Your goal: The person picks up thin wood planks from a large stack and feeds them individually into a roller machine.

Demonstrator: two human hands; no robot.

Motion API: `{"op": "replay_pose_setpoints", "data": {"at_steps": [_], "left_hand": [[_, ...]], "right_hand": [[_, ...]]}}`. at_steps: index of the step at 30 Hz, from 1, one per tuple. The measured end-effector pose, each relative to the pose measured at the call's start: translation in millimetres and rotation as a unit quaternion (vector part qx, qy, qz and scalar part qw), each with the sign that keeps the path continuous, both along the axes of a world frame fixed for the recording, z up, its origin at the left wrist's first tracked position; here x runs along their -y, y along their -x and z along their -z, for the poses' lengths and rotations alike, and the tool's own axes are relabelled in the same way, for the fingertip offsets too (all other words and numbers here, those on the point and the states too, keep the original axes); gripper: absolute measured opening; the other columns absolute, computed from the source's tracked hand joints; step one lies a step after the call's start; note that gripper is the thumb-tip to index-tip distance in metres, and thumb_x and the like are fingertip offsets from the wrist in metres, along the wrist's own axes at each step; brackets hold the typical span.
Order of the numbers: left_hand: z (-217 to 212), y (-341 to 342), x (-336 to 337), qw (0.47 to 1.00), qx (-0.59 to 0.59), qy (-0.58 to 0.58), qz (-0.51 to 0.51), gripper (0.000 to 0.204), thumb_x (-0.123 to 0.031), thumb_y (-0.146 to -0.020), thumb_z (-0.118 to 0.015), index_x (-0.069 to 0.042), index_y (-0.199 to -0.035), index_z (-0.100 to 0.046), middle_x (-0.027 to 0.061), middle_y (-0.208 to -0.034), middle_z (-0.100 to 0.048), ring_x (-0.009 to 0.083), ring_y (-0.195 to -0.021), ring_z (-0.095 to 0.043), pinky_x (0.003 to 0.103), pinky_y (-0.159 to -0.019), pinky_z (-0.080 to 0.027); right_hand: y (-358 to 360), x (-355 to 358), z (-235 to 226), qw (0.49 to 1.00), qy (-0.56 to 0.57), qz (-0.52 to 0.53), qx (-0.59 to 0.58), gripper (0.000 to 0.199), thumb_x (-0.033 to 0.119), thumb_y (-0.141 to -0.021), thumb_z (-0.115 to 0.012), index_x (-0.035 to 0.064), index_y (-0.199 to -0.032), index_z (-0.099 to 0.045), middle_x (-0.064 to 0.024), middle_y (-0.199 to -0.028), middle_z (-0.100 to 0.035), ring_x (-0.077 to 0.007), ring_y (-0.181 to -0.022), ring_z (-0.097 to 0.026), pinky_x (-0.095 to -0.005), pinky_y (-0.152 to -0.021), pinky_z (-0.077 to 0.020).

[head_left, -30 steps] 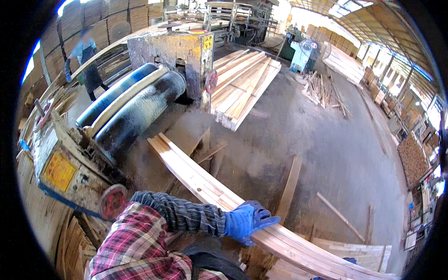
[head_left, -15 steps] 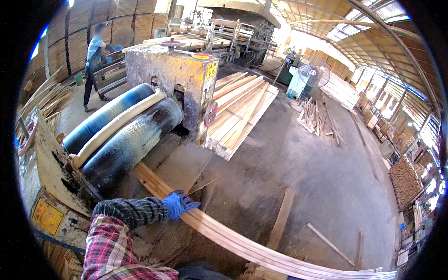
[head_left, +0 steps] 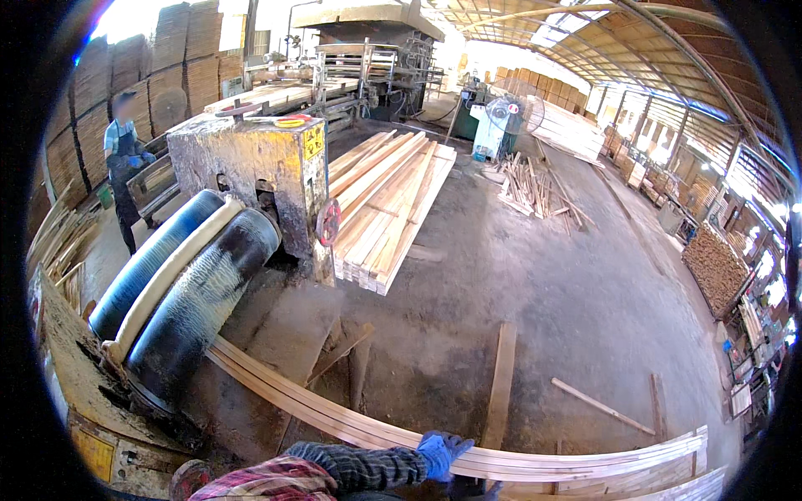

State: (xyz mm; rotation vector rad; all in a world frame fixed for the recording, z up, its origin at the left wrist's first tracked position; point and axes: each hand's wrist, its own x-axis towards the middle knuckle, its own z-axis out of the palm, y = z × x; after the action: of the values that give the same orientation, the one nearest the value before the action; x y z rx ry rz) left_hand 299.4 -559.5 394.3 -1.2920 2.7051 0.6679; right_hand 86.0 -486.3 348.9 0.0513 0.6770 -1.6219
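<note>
A bundle of long, pale wooden strips [head_left: 334,418] runs from beside the rollers at left to the lower right. My left hand [head_left: 443,455], in a blue glove under a dark knit cuff and plaid sleeve, grips the bundle from above, fingers over its far edge. Below the near edge, a bit of my right hand [head_left: 478,489] shows in a dark blue glove; its fingers are mostly hidden. Left of the strips is a machine with two blue-black rollers [head_left: 205,288] and a pale curved bar [head_left: 171,271] between them.
A stack of sawn boards [head_left: 393,213] lies beyond the machine's yellowed housing [head_left: 251,159]. Loose boards [head_left: 501,384] lie on the floor, and more boards [head_left: 610,488] sit under the strips' right end. A person [head_left: 125,167] in an apron stands at far left.
My left hand has moved right along the strips, away from the rollers. The machine and stack have shifted left in view. Part of my right hand now shows; the other person's arms are lower.
</note>
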Motion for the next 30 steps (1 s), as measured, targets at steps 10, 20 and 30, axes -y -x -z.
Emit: {"op": "replay_pose_setpoints", "data": {"at_steps": [10,20,30], "left_hand": [[-1,-120,-3,0.997,-0.051,0.013,0.048,0.102,-0.042,-0.059,-0.078,-0.008,-0.142,-0.029,0.0233,-0.123,-0.053,0.0386,-0.109,-0.054,0.047,-0.092,-0.045],[-44,-132,-12,0.992,-0.098,-0.081,0.015,0.098,-0.056,-0.067,-0.072,-0.008,-0.141,-0.03,0.0231,-0.127,-0.05,0.039,-0.116,-0.049,0.048,-0.098,-0.039],[-4,58,8,0.971,-0.183,0.126,0.088,0.091,-0.036,-0.062,-0.079,-0.006,-0.137,-0.037,0.0215,-0.125,-0.051,0.0391,-0.109,-0.053,0.046,-0.094,-0.043]], "right_hand": [[149,5,81,0.979,0.058,0.169,-0.093,0.074,0.064,-0.081,-0.046,0.0179,-0.138,-0.038,-0.0116,-0.135,-0.044,-0.0325,-0.113,-0.049,-0.0506,-0.098,-0.0382],[15,19,28,0.985,-0.001,0.16,0.066,0.066,0.062,-0.089,-0.036,0.0155,-0.136,-0.041,-0.0096,-0.137,-0.044,-0.0315,-0.123,-0.042,-0.0477,-0.106,-0.0328],[-16,-44,64,0.986,-0.1,-0.133,0.024,0.09,0.074,-0.077,-0.048,0.0083,-0.138,-0.039,-0.0173,-0.136,-0.045,-0.0301,-0.121,-0.045,-0.0427,-0.103,-0.0345]]}}
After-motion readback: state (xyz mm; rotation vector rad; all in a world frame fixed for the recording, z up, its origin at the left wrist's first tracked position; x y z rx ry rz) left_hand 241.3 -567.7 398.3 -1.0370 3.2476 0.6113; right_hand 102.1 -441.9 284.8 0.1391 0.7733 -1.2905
